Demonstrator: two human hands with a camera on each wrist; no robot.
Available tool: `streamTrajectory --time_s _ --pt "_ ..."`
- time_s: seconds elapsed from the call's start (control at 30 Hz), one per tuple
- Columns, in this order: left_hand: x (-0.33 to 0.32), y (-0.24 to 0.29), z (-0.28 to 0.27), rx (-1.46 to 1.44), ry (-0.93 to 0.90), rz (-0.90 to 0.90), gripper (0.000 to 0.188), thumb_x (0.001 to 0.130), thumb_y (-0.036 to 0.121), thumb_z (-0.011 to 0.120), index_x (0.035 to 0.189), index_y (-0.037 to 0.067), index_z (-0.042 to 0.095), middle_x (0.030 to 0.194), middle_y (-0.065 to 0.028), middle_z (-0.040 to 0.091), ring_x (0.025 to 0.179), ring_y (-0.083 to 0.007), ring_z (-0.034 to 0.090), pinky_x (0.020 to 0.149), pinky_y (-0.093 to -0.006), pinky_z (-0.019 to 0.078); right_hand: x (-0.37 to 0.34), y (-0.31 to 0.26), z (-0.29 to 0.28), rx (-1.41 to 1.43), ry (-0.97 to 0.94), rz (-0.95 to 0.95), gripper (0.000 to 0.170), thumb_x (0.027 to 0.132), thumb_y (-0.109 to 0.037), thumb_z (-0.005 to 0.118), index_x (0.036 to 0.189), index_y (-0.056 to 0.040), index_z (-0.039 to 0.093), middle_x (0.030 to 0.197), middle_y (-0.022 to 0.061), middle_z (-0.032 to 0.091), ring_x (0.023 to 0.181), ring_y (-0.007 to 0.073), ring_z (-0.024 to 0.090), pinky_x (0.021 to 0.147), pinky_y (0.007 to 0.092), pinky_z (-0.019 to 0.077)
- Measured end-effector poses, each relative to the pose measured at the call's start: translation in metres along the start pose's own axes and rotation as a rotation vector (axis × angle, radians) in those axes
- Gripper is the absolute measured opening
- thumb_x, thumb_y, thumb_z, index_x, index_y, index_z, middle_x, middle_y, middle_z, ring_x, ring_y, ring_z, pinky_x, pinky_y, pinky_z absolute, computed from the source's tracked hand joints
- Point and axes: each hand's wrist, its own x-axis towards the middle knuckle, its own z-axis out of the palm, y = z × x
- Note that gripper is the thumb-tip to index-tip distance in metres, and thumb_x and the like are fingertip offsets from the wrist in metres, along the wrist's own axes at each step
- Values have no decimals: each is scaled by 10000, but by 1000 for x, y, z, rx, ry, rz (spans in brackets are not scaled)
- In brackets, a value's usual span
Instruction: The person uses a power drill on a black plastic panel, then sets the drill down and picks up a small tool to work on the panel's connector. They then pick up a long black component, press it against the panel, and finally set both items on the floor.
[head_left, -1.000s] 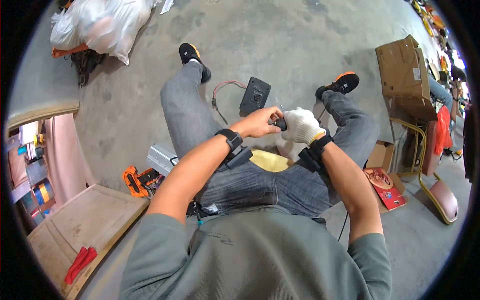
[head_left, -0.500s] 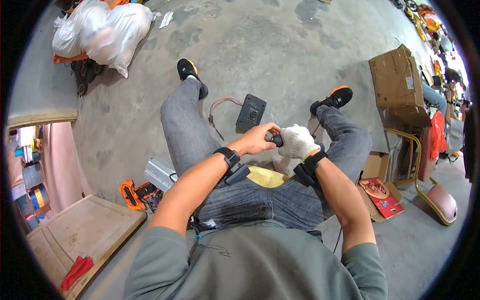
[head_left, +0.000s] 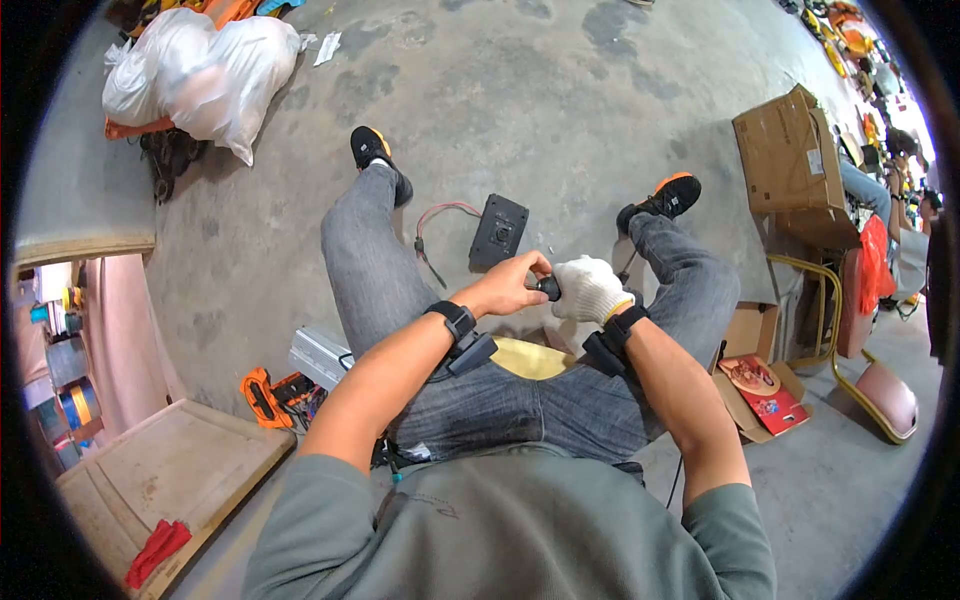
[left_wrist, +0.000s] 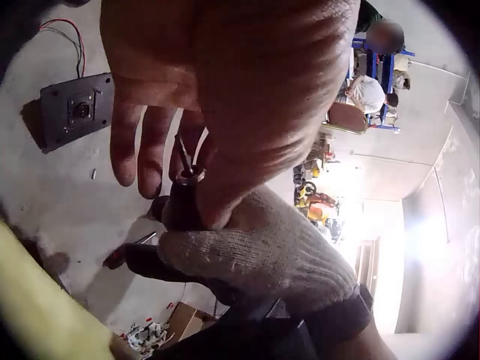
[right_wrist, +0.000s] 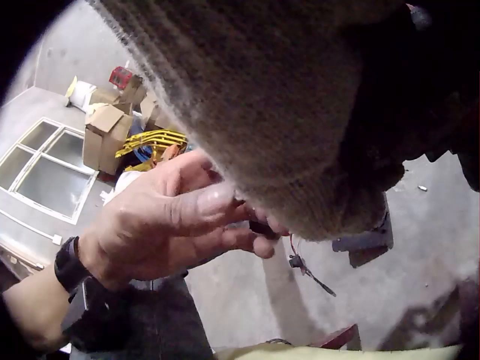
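Observation:
My gloved right hand grips a black drill-like tool, whose lower body is mostly hidden by the white glove. A metal collar tops its dark front end, and a thin metal bit sticks out of it. At that front end is my bare left hand, its thumb against the dark part and the fingers bent round the far side. Just beyond the hands, on the floor, lies a flat black box-shaped unit with a round fitting in its middle and red and black wires.
On the floor behind the hands lies a thin-shafted tool with a dark and red handle. Yellow material spans between the thighs. A silver metal case and an orange tool stand left; cardboard boxes and a chair frame right.
Both hands stay together at the tool's front end, with the left fingers shifting slightly around it. The head view has tilted, so floor things sit lower in the picture.

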Motion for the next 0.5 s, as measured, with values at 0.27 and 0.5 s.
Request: streamTrajectory --time_s 0.27,0.5 --pt "19 1 -18 -408 -365 -847 409 866 242 803 1137 1 614 1138 -104 646 1007 -185 599 887 -339 499 0 -3 -2 47 -31 -28 329 711 -302 741 965 -93 719 882 169 732 903 371 710 793 451 571" --pt "5 10 -7 -57 -107 -214 460 872 240 782 1210 22 558 1057 -109 650 990 -190 637 860 -352 528 3 -5 -4 10 -28 0 325 709 -308 738 965 -109 719 901 159 738 903 367 712 798 454 569"
